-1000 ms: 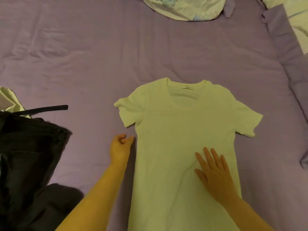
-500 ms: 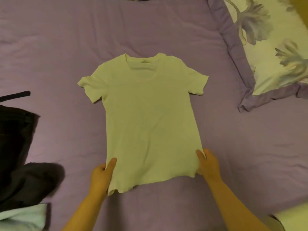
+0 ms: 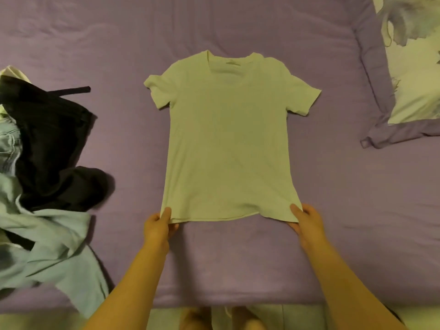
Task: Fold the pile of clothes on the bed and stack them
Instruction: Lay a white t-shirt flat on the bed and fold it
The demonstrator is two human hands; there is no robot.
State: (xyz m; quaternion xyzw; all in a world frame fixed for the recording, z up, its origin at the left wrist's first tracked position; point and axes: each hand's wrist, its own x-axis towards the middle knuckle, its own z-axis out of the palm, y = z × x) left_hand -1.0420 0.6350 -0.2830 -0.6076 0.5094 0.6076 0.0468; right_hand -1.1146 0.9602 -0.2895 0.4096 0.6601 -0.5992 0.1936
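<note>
Shirt: a pale short-sleeved shirt (image 3: 228,139) lay flat in the middle of the frame on the bed (image 3: 333,210), collar away from the person, both sleeves out to the sides.
Left hand: the left hand (image 3: 158,226) pinched the lower left corner of the hem, thumb on top and the other fingers under the cloth.
Right hand: the right hand (image 3: 307,222) pinched the lower right corner in the same way.
Why held so: I think both corners were held to keep the hem straight and tight, so the cloth lay even for the first fold.
Material: the shirt looked like thin, soft knit, smooth, with small waves along the hem.
Pile: the clothes (image 3: 45,175) not yet folded were at the left edge, dark and light blue pieces mixed and creased.
Bed cover: a purple sheet, lightly wrinkled.
Pillow: a pillow (image 3: 414,75) with flowers and a purple border, at the upper right.
</note>
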